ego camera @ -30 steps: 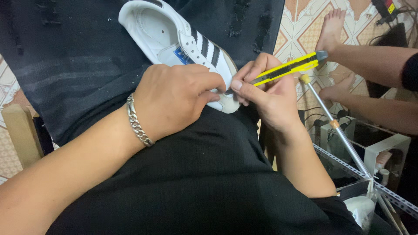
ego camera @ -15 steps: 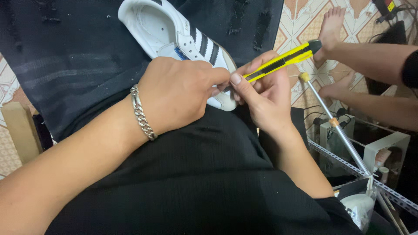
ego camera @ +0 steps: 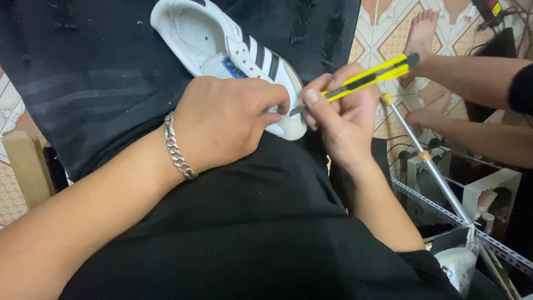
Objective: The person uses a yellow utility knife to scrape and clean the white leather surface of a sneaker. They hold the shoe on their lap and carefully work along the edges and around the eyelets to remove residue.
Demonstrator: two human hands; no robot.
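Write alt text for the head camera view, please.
A left hand steadies a white leather sneaker with black stripes on a black-clothed lap while the right hand works a yellow utility knife at its toe.

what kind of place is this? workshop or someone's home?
Probably a small home-style shoe repair spot. A white sneaker lies on a dark lap cloth, the right hand holds a yellow utility knife at its toe, and another person sits barefoot on the patterned tile floor.

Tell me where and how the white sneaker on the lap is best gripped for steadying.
Probably around the toe end of the white sneaker, from above on the left, as the left hand clamps it: the heel points away, and the utility knife works at the toe.
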